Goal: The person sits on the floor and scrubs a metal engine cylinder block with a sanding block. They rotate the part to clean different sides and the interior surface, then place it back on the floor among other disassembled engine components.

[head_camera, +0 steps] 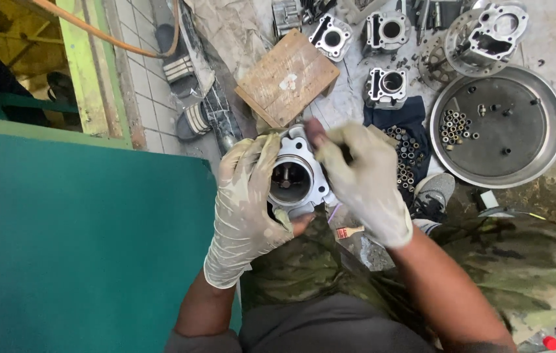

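Hands: both wear pale, grimy gloves and meet over the person's lap, around a silver engine cylinder (297, 178).
Left hand (246, 196): curled around the cylinder's left side, fingers along its rim and thumb tucked under the lower edge, gripping it firmly.
Right hand (363, 176): closed over the cylinder's right side, fingertips (317, 134) bent onto the top edge; whether it pinches anything small besides the part cannot be told.
Engine cylinder: held between the two hands, bore facing up toward the camera, a dark round piece visible inside the bore.
Round metal tray (539, 140): on the floor to the upper right, well apart from the hands; it holds a cluster of small brass-coloured bushings (456, 125) near its left side and a few scattered dark bolts.
Dark cloth (401, 117): just beyond the right hand, strewn with more small ring-shaped pieces.
Wooden block (286, 77): lies tilted on the floor just above the hands.
Other cylinders (386, 86): several similar silver castings lie on the floor past the block.
Green panel (82, 242): fills the left side, beside the left forearm.
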